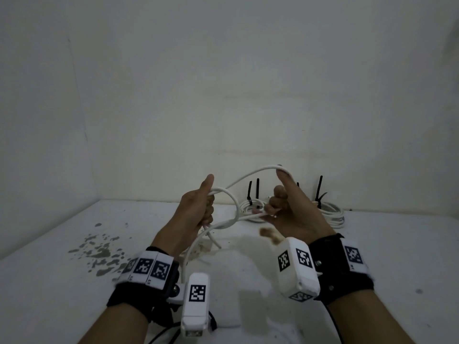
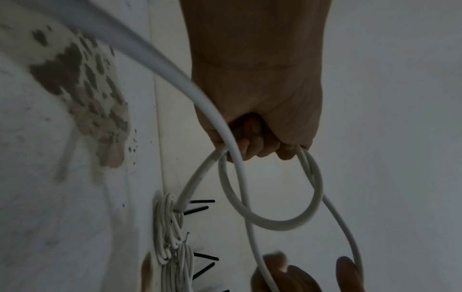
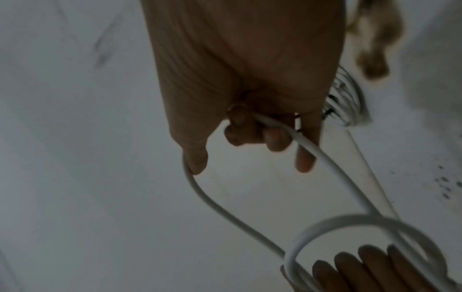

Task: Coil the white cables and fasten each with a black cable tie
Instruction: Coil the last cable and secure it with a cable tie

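Note:
A white cable [image 1: 248,174] runs between both hands above the white table [image 1: 62,294]. My left hand [image 1: 198,207] grips a small loop of the cable [image 2: 272,219] in its fist, thumb up. My right hand [image 1: 285,207] holds the same cable [image 3: 320,154] in curled fingers, and the cable arcs over its raised thumb. The cable's loose end [image 1: 214,240] hangs below the left hand. Behind the hands, coiled white cables [image 1: 332,214] lie against the wall, bound with black cable ties [image 1: 320,187] whose tails stick up.
Grey-brown stains [image 1: 99,254] mark the table at the left, and a brown smear [image 1: 268,233] sits near my right wrist. White walls close the back and the left side. A wrist camera [image 1: 195,304] hangs under each forearm.

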Demonstrator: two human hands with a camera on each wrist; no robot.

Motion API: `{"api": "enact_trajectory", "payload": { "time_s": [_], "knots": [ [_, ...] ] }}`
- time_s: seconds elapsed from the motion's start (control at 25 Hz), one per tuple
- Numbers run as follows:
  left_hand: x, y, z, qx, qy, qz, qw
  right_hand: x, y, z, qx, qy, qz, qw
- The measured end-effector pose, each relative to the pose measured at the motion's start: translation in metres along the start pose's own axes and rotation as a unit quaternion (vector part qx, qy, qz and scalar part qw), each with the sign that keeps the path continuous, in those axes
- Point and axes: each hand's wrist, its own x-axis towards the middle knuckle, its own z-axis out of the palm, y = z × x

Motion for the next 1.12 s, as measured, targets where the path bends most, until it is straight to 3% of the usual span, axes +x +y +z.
{"api": "enact_trajectory", "payload": {
  "time_s": [0.08, 0.12, 0.16, 0.24, 0.28, 0.32, 0.36, 0.44, 0.6, 0.72, 0.8, 0.88, 1.0, 1.04, 1.08, 1.12],
  "knots": [
    [0.0, 0.0, -0.001, 0.02, -0.005, 0.009, 1.0, -0.001, -0.005, 0.004, 0.02, 0.039, -0.068, 0.997],
    [0.0, 0.0, -0.003, 0.028, -0.009, 0.012, 1.0, -0.002, -0.009, 0.002, -0.027, 0.087, -0.143, 0.985],
    [0.0, 0.0, -0.005, 0.028, -0.011, 0.014, 0.999, -0.003, -0.013, -0.002, -0.106, 0.142, -0.236, 0.955],
    [0.002, 0.0, -0.009, 0.014, -0.012, 0.018, 1.0, -0.006, -0.021, -0.01, -0.305, 0.226, -0.404, 0.832],
    [0.003, 0.0, -0.01, 0.007, -0.011, 0.017, 1.0, -0.007, -0.025, -0.012, -0.375, 0.246, -0.455, 0.77],
    [0.003, 0.0, -0.011, -0.001, -0.011, 0.016, 1.0, -0.008, -0.028, -0.013, -0.41, 0.247, -0.484, 0.733],
    [0.004, -0.001, -0.011, -0.008, -0.012, 0.015, 1.0, -0.009, -0.03, -0.013, -0.418, 0.236, -0.496, 0.724],
    [0.003, -0.002, -0.011, -0.023, -0.013, 0.009, 1.0, -0.01, -0.033, -0.01, -0.415, 0.223, -0.489, 0.734],
    [0.001, -0.004, 0.0, -0.06, -0.026, -0.007, 0.998, -0.019, -0.042, -0.003, -0.411, 0.234, -0.515, 0.715],
    [0.004, -0.005, 0.0, -0.129, -0.04, -0.027, 0.99, -0.023, -0.043, 0.005, -0.412, 0.166, -0.486, 0.753],
    [0.008, -0.002, -0.008, -0.202, -0.054, -0.053, 0.976, -0.021, -0.038, 0.005, -0.455, 0.136, -0.454, 0.754],
    [0.014, 0.004, -0.019, -0.24, -0.066, -0.068, 0.966, -0.014, -0.035, -0.005, -0.525, 0.154, -0.452, 0.704],
    [0.019, 0.009, -0.034, -0.183, -0.043, -0.036, 0.982, -0.008, -0.033, -0.016, -0.634, 0.198, -0.448, 0.598],
    [0.021, 0.009, -0.038, -0.183, -0.037, -0.031, 0.982, -0.008, -0.031, -0.013, -0.648, 0.202, -0.449, 0.581],
    [0.021, 0.007, -0.04, -0.205, -0.033, -0.032, 0.978, -0.009, -0.029, -0.008, -0.648, 0.196, -0.443, 0.587],
    [0.023, 0.006, -0.043, -0.242, -0.028, -0.039, 0.969, -0.01, -0.028, -0.003, -0.641, 0.178, -0.428, 0.612]
  ]
}}
